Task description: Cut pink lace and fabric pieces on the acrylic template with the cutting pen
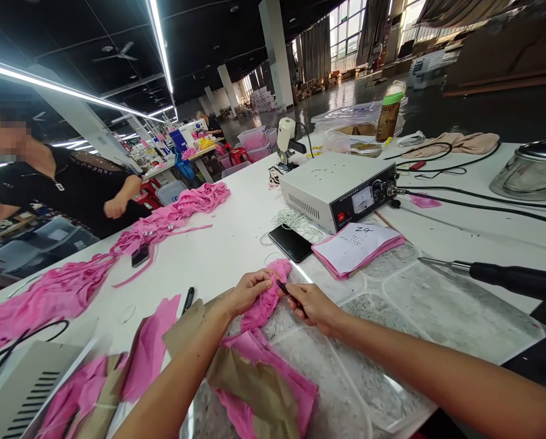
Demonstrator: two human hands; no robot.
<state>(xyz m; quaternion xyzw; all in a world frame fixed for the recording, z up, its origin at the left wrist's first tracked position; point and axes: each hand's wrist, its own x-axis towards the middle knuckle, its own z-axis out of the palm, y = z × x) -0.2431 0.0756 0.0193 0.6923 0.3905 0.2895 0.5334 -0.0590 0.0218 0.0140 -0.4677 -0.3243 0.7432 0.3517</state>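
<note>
My left hand (251,291) is closed on a bunched pink fabric piece (266,302), its thumb and fingers pinching near the upper end. My right hand (316,308) grips a small dark tool that looks like thread snips (293,297). The tip of the snips points at the pink fabric beside my left fingertips; whether the blades touch it, I cannot tell. Below my hands lie a flat pink fabric stack (302,381) and crumpled brown paper (254,384), on a grey marbled board (359,360).
A black phone (291,242) and a paper-topped pink stack (355,247) lie ahead. Behind them stands a white box with a dial (337,180). A black-handled pointed tool (492,274) is at right. Pink fabric (172,216) runs along the left, where a person (80,189) stands.
</note>
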